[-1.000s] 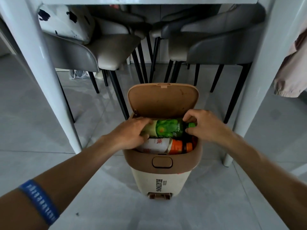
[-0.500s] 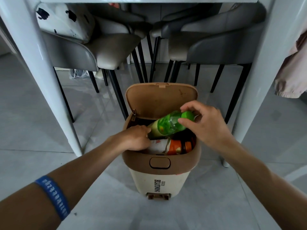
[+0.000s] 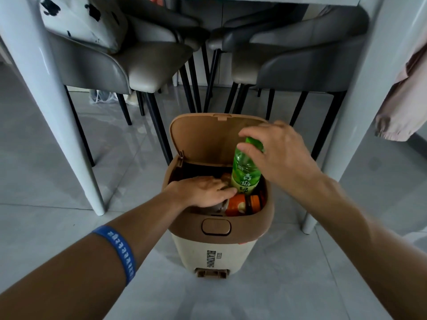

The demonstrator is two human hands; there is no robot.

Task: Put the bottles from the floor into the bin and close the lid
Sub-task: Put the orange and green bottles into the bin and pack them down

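Note:
A small cream bin (image 3: 215, 255) with a brown rim stands on the grey floor, its brown lid (image 3: 205, 139) swung up at the back. My right hand (image 3: 277, 153) grips the capped top of a green-labelled bottle (image 3: 246, 174), which stands nearly upright in the bin's back right part. My left hand (image 3: 203, 191) lies palm down inside the bin, fingers spread over a bottle that it mostly hides, fingertips touching the green bottle's base. An orange-labelled bottle (image 3: 242, 204) lies on its side at the front right of the bin.
The bin sits between two white table legs, the left leg (image 3: 46, 100) and the right leg (image 3: 342, 135). Grey chairs (image 3: 138, 65) with thin black legs stand close behind it. A pink garment (image 3: 402, 107) hangs at the right edge. A pedal (image 3: 211, 272) sticks out at the bin's foot.
My right hand has tipped the green bottle from lying flat across the bin to nearly upright. My left hand has slid off its base and now presses down inside the bin.

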